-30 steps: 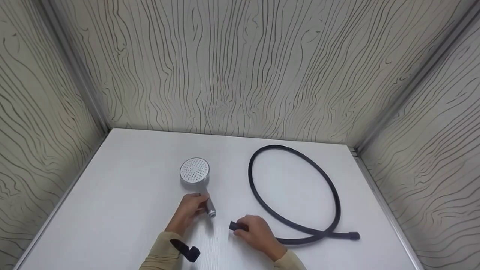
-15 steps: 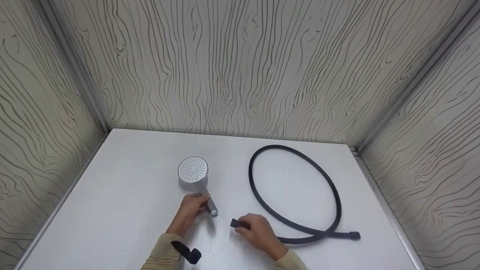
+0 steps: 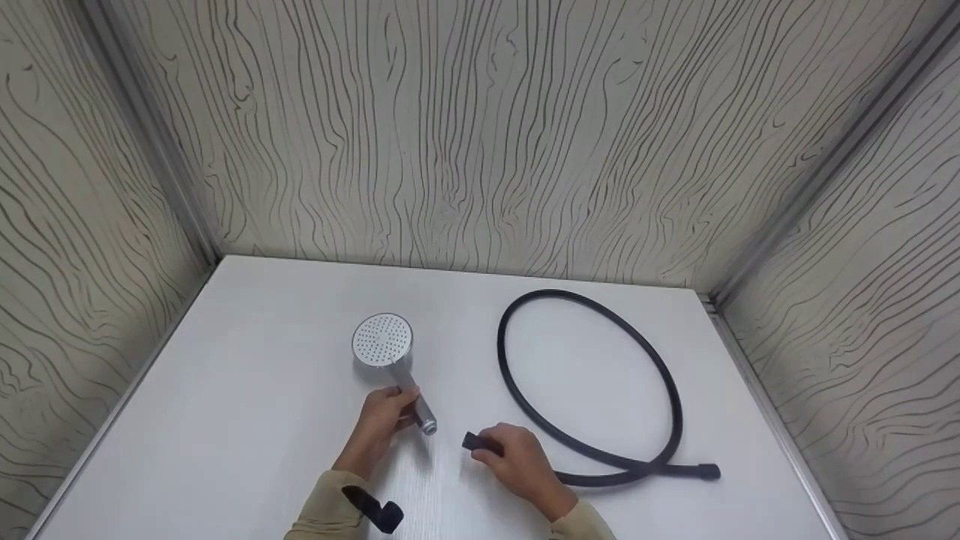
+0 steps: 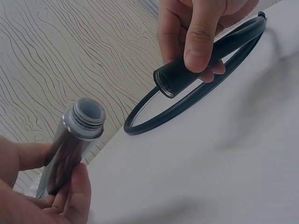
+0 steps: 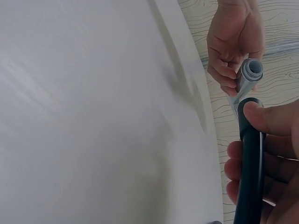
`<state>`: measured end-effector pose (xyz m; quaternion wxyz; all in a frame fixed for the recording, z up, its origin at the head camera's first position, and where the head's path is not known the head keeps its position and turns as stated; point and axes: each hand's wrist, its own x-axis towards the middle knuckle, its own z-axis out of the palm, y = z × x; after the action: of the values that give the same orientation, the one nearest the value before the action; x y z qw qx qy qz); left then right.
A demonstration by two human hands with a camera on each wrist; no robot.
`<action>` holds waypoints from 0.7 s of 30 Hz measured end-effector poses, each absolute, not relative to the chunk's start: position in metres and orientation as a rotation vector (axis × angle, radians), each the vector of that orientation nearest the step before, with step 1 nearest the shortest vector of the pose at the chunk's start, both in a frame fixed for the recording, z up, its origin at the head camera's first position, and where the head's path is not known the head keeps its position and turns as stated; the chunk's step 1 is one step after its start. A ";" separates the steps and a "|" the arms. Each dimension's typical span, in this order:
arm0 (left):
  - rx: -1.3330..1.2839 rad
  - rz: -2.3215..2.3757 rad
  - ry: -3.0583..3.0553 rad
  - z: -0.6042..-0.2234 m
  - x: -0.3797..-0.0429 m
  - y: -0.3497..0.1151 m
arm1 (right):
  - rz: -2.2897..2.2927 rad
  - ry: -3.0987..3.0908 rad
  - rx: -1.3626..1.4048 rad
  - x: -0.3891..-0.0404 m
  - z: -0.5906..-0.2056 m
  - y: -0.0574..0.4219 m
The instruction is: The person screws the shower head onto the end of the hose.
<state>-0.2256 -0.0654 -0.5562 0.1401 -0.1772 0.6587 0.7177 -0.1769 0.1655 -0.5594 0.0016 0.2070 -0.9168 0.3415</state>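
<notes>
Shower head and hose end held near each other, still apart

The left hand has its thumb and fingers closed around the shower head's handle, over the left-centre part of the table. The right hand grips one end of the black hose, its thumb laid along the fitting and the fingers curled beneath.

Only the head view shows the perforated spray face, turned upward, and the hose's full loop on the table with its other end to the right. The left wrist view alone reveals the hose fitting's metal-lined opening, and shows clearly the threaded neck of the handle.

In the head view, the shower head's long axis slants from spray face, far and left, to neck, near and right. The gripped hose end points left and slightly away, towards the neck.
</notes>
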 end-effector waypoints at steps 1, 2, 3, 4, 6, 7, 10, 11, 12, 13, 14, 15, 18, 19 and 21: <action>-0.506 2.078 1.903 -0.557 -0.225 -0.066 | 1.075 -2.880 0.642 -0.177 -0.559 0.165; -0.501 2.083 1.900 -0.557 -0.225 -0.066 | 1.078 -2.880 0.637 -0.177 -0.559 0.165; -0.493 2.089 1.899 -0.557 -0.224 -0.066 | 1.079 -2.883 0.631 -0.177 -0.558 0.165; -0.496 2.094 1.894 -0.557 -0.224 -0.066 | 1.080 -2.885 0.625 -0.177 -0.558 0.165; -0.498 2.104 1.884 -0.557 -0.224 -0.066 | 1.075 -2.887 0.619 -0.177 -0.558 0.165; -0.498 2.108 1.880 -0.557 -0.224 -0.066 | 1.072 -2.889 0.614 -0.177 -0.558 0.165; -0.512 2.116 1.876 -0.558 -0.224 -0.066 | 1.065 -2.894 0.610 -0.177 -0.558 0.165; -0.508 2.115 1.880 -0.558 -0.223 -0.066 | 1.066 -2.895 0.611 -0.177 -0.558 0.165; -0.514 2.115 1.878 -0.559 -0.223 -0.066 | 1.067 -2.897 0.608 -0.177 -0.558 0.165; -0.514 2.118 1.877 -0.559 -0.223 -0.066 | 1.070 -2.899 0.607 -0.177 -0.558 0.165; -0.523 2.116 1.876 -0.560 -0.223 -0.065 | 1.073 -2.900 0.605 -0.177 -0.557 0.165; -0.527 2.106 1.882 -0.560 -0.222 -0.065 | 1.075 -2.900 0.603 -0.177 -0.557 0.165; -0.544 2.090 1.887 -0.560 -0.221 -0.064 | 1.078 -2.903 0.596 -0.177 -0.558 0.165; -0.546 2.085 1.890 -0.560 -0.221 -0.063 | 1.080 -2.902 0.595 -0.178 -0.558 0.165; -0.545 2.077 1.899 -0.560 -0.220 -0.062 | 1.078 -2.898 0.598 -0.178 -0.559 0.165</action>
<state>-0.2198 -0.0622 -0.5600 0.1371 -0.1884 0.6564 0.7176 -0.1780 0.1651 -0.5589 -0.0037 0.1900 -0.9201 0.3425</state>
